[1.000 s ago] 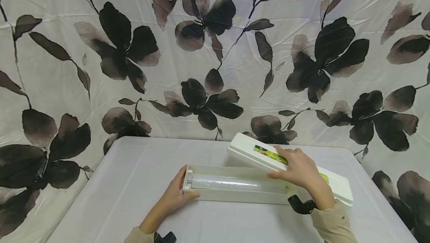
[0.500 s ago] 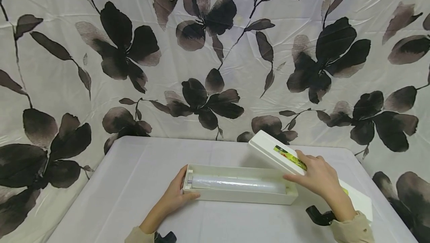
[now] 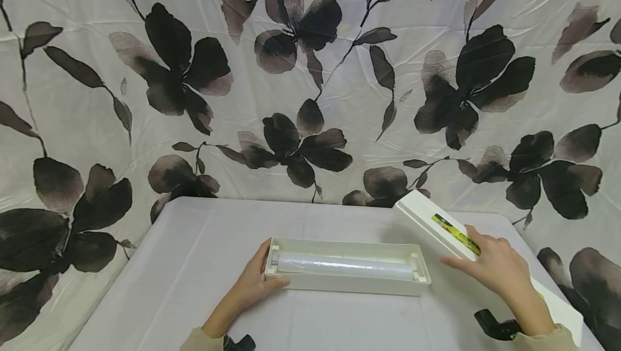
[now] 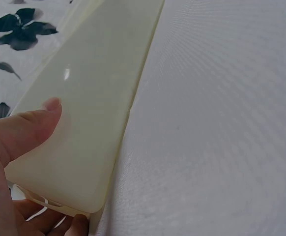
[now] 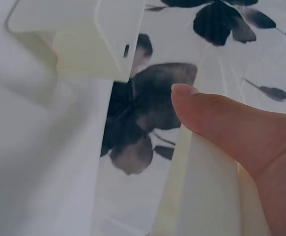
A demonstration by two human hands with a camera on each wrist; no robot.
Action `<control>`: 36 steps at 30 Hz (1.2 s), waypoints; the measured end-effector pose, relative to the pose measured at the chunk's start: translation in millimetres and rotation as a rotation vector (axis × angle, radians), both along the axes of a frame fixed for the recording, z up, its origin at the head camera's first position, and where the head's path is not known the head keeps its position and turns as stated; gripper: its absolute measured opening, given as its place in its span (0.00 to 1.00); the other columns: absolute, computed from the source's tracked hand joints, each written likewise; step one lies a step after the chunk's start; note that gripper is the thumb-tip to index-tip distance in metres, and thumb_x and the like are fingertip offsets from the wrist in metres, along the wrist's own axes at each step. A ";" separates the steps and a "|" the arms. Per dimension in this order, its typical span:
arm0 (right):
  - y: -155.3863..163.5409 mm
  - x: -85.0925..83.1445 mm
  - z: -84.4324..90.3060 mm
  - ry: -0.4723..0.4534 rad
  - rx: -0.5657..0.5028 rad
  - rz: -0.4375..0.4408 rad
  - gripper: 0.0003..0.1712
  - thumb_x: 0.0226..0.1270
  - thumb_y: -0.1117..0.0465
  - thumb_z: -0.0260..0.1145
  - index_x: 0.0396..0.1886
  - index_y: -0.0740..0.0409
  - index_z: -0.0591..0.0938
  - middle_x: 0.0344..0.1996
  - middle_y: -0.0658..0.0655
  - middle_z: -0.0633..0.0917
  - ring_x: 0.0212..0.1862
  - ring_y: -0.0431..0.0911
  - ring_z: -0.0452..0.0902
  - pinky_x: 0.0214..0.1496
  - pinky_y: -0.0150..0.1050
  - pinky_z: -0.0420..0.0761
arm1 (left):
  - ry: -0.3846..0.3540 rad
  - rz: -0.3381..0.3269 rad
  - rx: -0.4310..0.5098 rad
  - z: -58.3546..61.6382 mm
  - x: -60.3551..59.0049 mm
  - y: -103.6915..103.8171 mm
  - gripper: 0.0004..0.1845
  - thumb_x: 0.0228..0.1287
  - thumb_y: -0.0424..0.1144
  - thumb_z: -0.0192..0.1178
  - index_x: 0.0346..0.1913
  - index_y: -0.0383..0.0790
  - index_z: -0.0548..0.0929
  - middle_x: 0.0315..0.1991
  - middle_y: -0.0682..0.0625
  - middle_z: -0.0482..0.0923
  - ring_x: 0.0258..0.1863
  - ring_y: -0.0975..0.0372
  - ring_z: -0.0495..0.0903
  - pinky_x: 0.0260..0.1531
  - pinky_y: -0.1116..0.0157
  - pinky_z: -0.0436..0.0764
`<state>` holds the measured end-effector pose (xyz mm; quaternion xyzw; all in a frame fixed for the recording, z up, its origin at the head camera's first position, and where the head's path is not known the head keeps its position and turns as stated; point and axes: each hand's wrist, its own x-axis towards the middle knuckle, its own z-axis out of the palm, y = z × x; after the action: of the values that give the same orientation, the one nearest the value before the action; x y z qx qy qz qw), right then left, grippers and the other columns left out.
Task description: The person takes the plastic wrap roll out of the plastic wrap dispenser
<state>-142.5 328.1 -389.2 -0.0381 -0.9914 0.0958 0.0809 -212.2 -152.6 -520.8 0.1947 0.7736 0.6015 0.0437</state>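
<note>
A long white plastic-wrap dispenser box [image 3: 354, 284] lies uncovered on the table, a roll of clear plastic wrap [image 3: 344, 266] inside it. My left hand [image 3: 253, 282] grips its left end. In the left wrist view the thumb lies on the box's long side wall [image 4: 89, 118], with fingers round the end. Right of the box, my right hand [image 3: 502, 265] holds the long white lid [image 3: 422, 220], which bears a yellow-green label. The lid slants from back left to front right, apart from the box. In the right wrist view the thumb lies against the lid [image 5: 207, 182]; the other fingers are hidden.
A white cloth covers the table [image 3: 204, 232]. Behind it hangs a white curtain [image 3: 310, 87] with dark flower prints. Black camera mounts [image 3: 497, 325] show at both wrists.
My right hand has carried the lid off to the right, away from the box, uncovering the box's right end. The left hand and the box have stayed in place.
</note>
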 end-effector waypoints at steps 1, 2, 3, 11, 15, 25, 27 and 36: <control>3.4 1.3 -0.7 0.008 -0.001 -0.006 0.62 0.47 0.23 0.69 0.69 0.64 0.70 0.43 0.72 0.82 0.34 0.58 0.74 0.22 0.45 0.66 | 0.001 -0.002 0.001 0.0 -0.2 -0.1 0.54 0.51 0.36 0.75 0.76 0.35 0.53 0.72 0.37 0.60 0.66 0.46 0.69 0.65 0.59 0.67; 7.1 2.5 -1.6 0.013 -0.002 -0.011 0.62 0.47 0.24 0.69 0.69 0.65 0.70 0.42 0.72 0.82 0.33 0.58 0.74 0.22 0.44 0.65 | 0.003 -0.003 0.002 0.0 -0.3 -0.1 0.54 0.51 0.36 0.75 0.76 0.35 0.53 0.72 0.37 0.60 0.66 0.46 0.70 0.65 0.59 0.67; 10.8 3.7 -2.4 0.014 -0.001 -0.017 0.62 0.47 0.24 0.69 0.69 0.66 0.69 0.42 0.73 0.82 0.32 0.58 0.74 0.22 0.44 0.65 | 0.002 -0.005 0.005 0.1 -0.4 -0.2 0.54 0.51 0.36 0.75 0.76 0.35 0.53 0.72 0.37 0.61 0.66 0.46 0.70 0.65 0.60 0.67; 43.0 8.4 -5.9 -0.105 -0.005 -0.127 0.66 0.50 0.22 0.65 0.71 0.70 0.62 0.52 0.81 0.74 0.41 0.69 0.76 0.25 0.55 0.71 | 0.008 -0.004 0.000 1.4 -0.6 -0.7 0.54 0.51 0.36 0.75 0.77 0.35 0.52 0.72 0.37 0.61 0.66 0.47 0.70 0.66 0.57 0.65; 56.2 11.6 -10.5 -0.154 -0.011 -0.204 0.69 0.49 0.20 0.63 0.71 0.72 0.60 0.51 0.83 0.72 0.39 0.68 0.74 0.26 0.54 0.71 | 0.009 -0.005 -0.001 1.8 -0.8 -1.0 0.54 0.51 0.36 0.75 0.77 0.34 0.52 0.73 0.37 0.60 0.66 0.47 0.70 0.66 0.56 0.65; 65.9 16.4 -27.9 -0.241 -0.074 -0.433 0.69 0.47 0.20 0.65 0.67 0.73 0.59 0.46 0.82 0.71 0.42 0.71 0.71 0.34 0.62 0.74 | -0.016 0.013 -0.002 1.7 0.5 -0.7 0.55 0.50 0.37 0.75 0.77 0.36 0.53 0.73 0.38 0.59 0.68 0.47 0.68 0.67 0.52 0.63; 66.9 16.8 -32.6 -0.263 -0.087 -0.472 0.69 0.47 0.21 0.65 0.67 0.73 0.59 0.48 0.82 0.70 0.45 0.74 0.71 0.38 0.65 0.74 | -0.018 0.014 0.002 1.2 0.3 -0.4 0.55 0.50 0.37 0.75 0.77 0.36 0.52 0.73 0.38 0.59 0.68 0.46 0.68 0.67 0.50 0.62; 75.8 22.9 -57.1 -0.322 -0.101 -0.541 0.70 0.46 0.19 0.63 0.65 0.77 0.59 0.51 0.84 0.69 0.46 0.75 0.71 0.40 0.62 0.74 | -0.038 0.010 0.008 -0.4 0.3 0.4 0.55 0.50 0.37 0.75 0.77 0.36 0.51 0.74 0.38 0.58 0.68 0.47 0.68 0.68 0.49 0.60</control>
<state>-119.7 403.9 -446.3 -0.3192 -0.9393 0.1124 -0.0565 -211.9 -152.2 -521.2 0.1795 0.7712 0.6084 0.0546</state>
